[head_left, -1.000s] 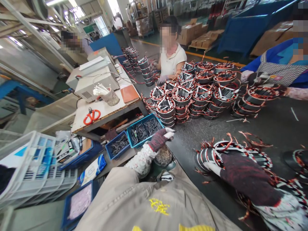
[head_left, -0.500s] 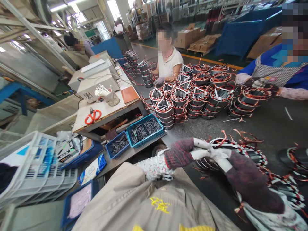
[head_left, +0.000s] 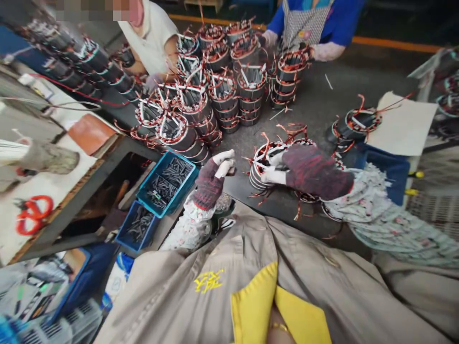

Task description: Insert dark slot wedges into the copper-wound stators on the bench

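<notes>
A motor stator (head_left: pixel 263 160) wound with copper wire lies on the dark worktable (head_left: pixel 315 102) in front of me. My right hand (head_left: pixel 304 169), in a dark knitted glove, rests on it with its white fingertips gripping the rim. My left hand (head_left: pixel 215 174), gloved the same way, hovers just left of the stator with its fingers curled in a pinch; what it holds is too small to make out. Below the left hand sits a teal bin (head_left: pixel 167 184) of small dark parts.
Stacks of wound stators (head_left: pixel 222 91) fill the table's far side, where two other people work. A second blue bin (head_left: pixel 138 224) sits lower left. Red scissors (head_left: pixel 30 215) lie on the left bench. White paper (head_left: pixel 403 124) and another stator (head_left: pixel 353 124) lie at right.
My view has tipped downward and swung right. My left hand has drawn back from my right hand and the stator to just beside the teal bin. My right hand stays on the stator.
</notes>
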The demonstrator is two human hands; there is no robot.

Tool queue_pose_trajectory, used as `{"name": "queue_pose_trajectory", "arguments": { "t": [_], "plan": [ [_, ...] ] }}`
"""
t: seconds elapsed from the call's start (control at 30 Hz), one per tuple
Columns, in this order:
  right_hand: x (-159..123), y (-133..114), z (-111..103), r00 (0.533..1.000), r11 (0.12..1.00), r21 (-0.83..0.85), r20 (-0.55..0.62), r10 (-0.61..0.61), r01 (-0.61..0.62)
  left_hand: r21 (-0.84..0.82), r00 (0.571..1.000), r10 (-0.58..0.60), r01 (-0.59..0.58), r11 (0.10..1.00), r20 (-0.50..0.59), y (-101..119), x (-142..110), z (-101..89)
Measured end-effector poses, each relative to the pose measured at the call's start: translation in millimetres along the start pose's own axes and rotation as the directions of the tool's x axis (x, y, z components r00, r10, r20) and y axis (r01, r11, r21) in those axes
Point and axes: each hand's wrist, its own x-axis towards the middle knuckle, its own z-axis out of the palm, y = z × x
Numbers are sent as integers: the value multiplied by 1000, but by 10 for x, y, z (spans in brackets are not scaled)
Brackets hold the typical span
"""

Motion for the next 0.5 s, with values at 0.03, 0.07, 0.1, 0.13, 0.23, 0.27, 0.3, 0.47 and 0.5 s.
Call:
{"name": "queue_pose_trajectory", "arguments": {
  "t": [0.03,0.07,0.1,0.13,0.23,0.27,0.3,0.47,0.5],
  "plan": [
    [12,-3,22,999,993,-116,38,3,2,77,1000,-15,14,997,21,-79,25,-43],
    [30,-19,59,998,979,-201,61,-11,23,149,999,-24,17,989,45,-155,51,-69],
    [52,-44,103,996,966,-252,80,-34,53,216,997,-26,11,976,67,-222,83,-81],
    [77,-70,149,993,958,-276,104,-54,81,275,996,-22,-4,961,92,-276,121,-83],
    [156,-105,233,982,947,-296,172,-74,123,382,980,23,-98,919,197,-331,275,-91],
    [175,-100,238,979,943,-307,189,-74,130,401,969,47,-144,905,243,-312,337,-107],
    [188,-92,233,977,938,-319,200,-77,139,420,953,68,-193,887,294,-278,401,-130],
    [176,-149,148,974,935,-328,217,-68,138,611,804,13,-463,642,595,-18,729,-225],
    [170,-183,140,974,930,-345,221,-52,128,624,759,-24,-517,586,651,22,789,-222]
  ]
}}
